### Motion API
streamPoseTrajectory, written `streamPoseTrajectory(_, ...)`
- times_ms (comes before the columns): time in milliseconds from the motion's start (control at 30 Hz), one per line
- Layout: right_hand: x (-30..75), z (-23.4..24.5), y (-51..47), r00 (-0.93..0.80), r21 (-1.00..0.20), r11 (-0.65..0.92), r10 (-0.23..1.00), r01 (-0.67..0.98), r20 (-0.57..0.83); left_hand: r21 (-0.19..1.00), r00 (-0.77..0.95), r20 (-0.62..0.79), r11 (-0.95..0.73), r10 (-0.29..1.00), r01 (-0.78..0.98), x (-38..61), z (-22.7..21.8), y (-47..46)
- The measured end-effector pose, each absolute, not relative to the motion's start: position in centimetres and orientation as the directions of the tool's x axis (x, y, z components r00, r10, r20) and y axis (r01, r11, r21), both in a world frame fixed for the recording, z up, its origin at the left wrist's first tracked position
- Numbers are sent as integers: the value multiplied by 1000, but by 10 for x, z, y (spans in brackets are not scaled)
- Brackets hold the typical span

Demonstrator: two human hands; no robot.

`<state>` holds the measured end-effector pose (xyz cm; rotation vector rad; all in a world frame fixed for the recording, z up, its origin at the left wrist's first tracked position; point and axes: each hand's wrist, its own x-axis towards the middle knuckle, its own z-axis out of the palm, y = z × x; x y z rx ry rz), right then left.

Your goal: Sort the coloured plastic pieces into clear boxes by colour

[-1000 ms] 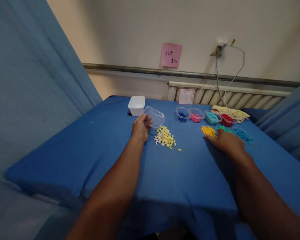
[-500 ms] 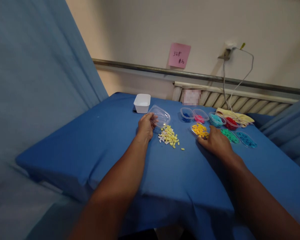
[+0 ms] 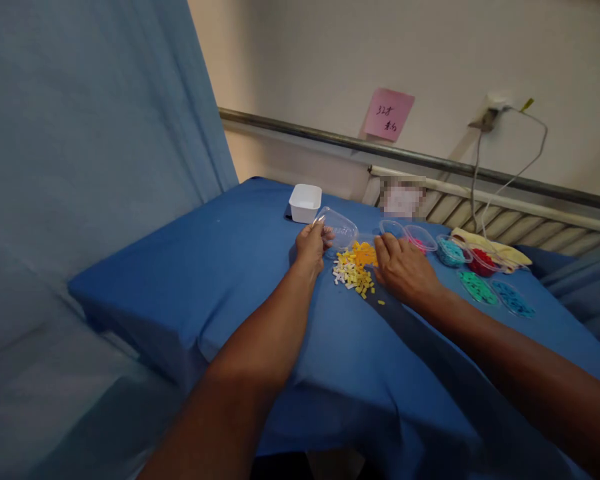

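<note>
My left hand [image 3: 311, 245] is closed on the rim of an empty clear plastic tub [image 3: 338, 229], held tilted just above the blue table [image 3: 220, 267]. In front of it lies a loose pile of pale yellow and white small pieces [image 3: 352, 275]. My right hand [image 3: 403, 268] rests palm down with fingers stretched, touching a clear tub of orange-yellow pieces [image 3: 365, 254] that sits against the pile.
A white empty tub [image 3: 305, 202] stands at the back. To the right are clear tubs of pink [image 3: 420, 239], teal [image 3: 451, 252] and red [image 3: 481, 262] pieces, then green [image 3: 475, 287] and blue [image 3: 515, 298] ones. A blue curtain [image 3: 90, 167] hangs left.
My right hand has slid the tub of orange-yellow pieces leftward, from beside the green tub to the loose pile. The left hand keeps hold of the clear tub. The view swung left.
</note>
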<state>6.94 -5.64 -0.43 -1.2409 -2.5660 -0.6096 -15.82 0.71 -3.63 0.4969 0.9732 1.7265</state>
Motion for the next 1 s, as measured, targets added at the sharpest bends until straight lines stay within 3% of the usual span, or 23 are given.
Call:
streamPoseTrajectory(133,65,1,-55,-682,267,628,648,731,339,790,-378,-134,-131,916,-599,-157,-36,7)
streamPoseTrajectory(367,69,-13,-59,-752,158,752,570,640,331,746,-348,-177,-106,920,-658,-160,-32,3)
streamPoseTrajectory(567,90,5,-62,-682,129,703,602,699,416,708,-346,-168,-131,923,-694,-162,-29,3)
streamPoseTrajectory(767,93,27,-64,-356,-119,608,600,785,717,686,-264,-140,-98,954,-721,-157,-26,-1)
streamPoseTrajectory(900,71,9,-67,-265,-325,665,627,672,733,681,-164,-109,-47,980,-730,-147,-19,-8)
streamPoseTrajectory(1000,55,-13,-64,-227,-384,658,647,648,728,668,-96,-69,-26,993,-743,-137,-14,-16)
